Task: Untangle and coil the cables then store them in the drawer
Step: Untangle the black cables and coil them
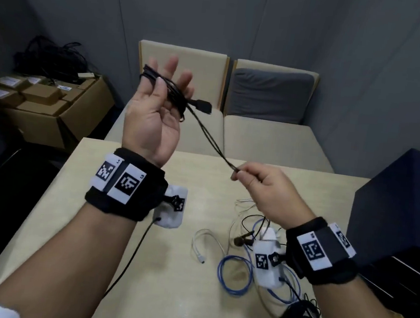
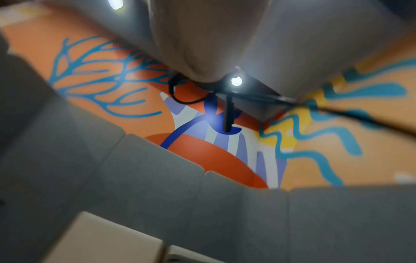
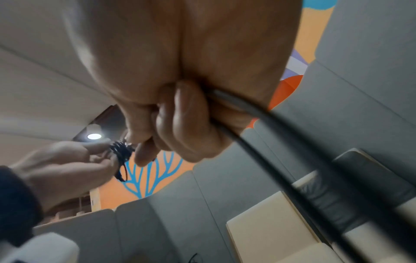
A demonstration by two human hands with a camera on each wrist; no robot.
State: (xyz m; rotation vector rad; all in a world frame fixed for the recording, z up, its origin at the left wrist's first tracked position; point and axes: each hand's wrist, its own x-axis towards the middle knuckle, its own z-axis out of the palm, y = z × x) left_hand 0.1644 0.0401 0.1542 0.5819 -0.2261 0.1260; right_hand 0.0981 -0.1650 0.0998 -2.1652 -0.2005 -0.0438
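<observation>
My left hand is raised above the table, palm towards me, fingers spread. A black cable is wound in several loops round its fingers, and the thumb presses on the loops. The cable's plug sticks out to the right of the coil. A doubled strand runs down and right to my right hand, which pinches it between thumb and forefinger. The right wrist view shows those fingers curled round the black cable, with the coil on the far hand. No drawer is in view.
On the beige table lie a blue cable, a white cable, thin tangled leads and a small black bundle. A dark blue cabinet stands at the right, a bench behind the table, and cardboard boxes at the left.
</observation>
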